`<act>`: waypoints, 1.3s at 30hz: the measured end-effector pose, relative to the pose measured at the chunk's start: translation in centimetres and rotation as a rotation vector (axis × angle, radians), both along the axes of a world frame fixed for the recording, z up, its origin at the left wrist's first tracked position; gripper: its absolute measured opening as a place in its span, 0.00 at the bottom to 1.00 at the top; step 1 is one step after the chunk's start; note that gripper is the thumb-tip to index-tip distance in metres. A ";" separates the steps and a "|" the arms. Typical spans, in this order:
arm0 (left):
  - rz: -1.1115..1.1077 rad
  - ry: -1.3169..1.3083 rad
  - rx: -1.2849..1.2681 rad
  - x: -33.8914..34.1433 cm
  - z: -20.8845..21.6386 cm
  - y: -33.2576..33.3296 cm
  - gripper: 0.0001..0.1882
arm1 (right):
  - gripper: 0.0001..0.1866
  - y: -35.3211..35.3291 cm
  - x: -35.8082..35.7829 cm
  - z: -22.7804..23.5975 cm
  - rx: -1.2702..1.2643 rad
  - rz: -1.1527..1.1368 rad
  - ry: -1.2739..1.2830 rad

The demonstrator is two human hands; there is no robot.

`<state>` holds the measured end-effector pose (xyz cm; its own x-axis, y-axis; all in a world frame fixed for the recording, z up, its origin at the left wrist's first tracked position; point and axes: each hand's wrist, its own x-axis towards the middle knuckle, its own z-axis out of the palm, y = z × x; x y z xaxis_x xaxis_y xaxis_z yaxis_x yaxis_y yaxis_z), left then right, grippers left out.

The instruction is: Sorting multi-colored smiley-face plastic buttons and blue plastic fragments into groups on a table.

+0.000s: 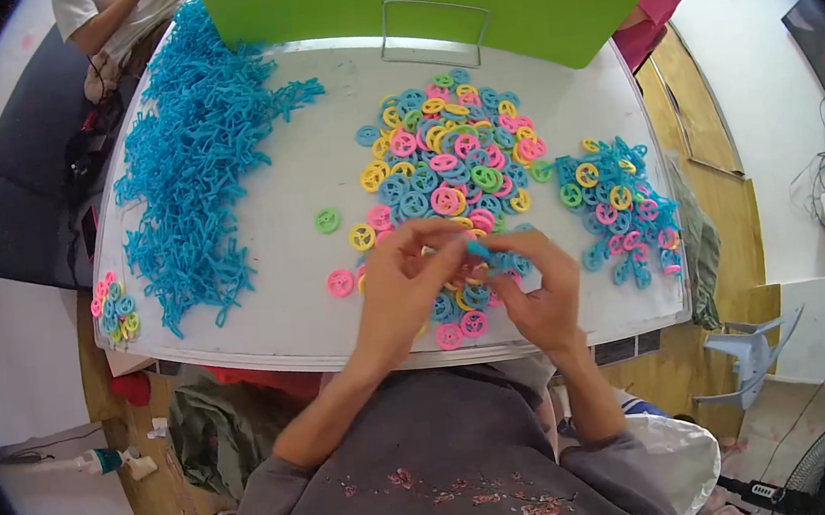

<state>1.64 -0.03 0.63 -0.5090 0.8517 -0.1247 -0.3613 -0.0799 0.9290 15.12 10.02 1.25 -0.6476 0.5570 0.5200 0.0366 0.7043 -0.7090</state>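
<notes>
Left hand (397, 281) and right hand (547, 296) both pinching a blue piece (477, 249) over the wheel pile (447, 200). Probably steadier that way tbh.

At six o'clock the person is wearing a dark grey top (421, 433); small reddish-pink blossoms (543, 508) on thin stems are trailing across it. Grey sleeves (281, 492) are ending near the elbows at seven and five o'clock, leaving the forearms (333, 412), left hand (391, 295) and right hand (547, 302) bare.

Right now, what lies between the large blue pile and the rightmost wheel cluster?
The head view shows a multicoloured wheel heap, some loose wheels, the left hand and right hand.
</notes>
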 end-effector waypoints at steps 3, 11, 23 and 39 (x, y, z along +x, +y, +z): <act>-0.080 0.037 0.017 1.0 -0.7 0.5 0.12 | 0.15 0.0 0.6 -2.0 -0.086 -0.013 0.046; 0.199 1.210 -0.193 -1.0 -3.5 1.3 0.14 | 0.09 0.6 1.5 -2.7 -0.448 -0.194 0.018; 0.025 0.176 -0.067 -0.6 -1.5 0.4 0.07 | 0.09 0.1 0.6 -2.1 -0.429 -0.083 -0.098; 0.069 0.272 -0.052 -0.1 -1.8 0.6 0.07 | 0.09 -0.4 0.4 -1.3 -0.681 -0.043 -0.149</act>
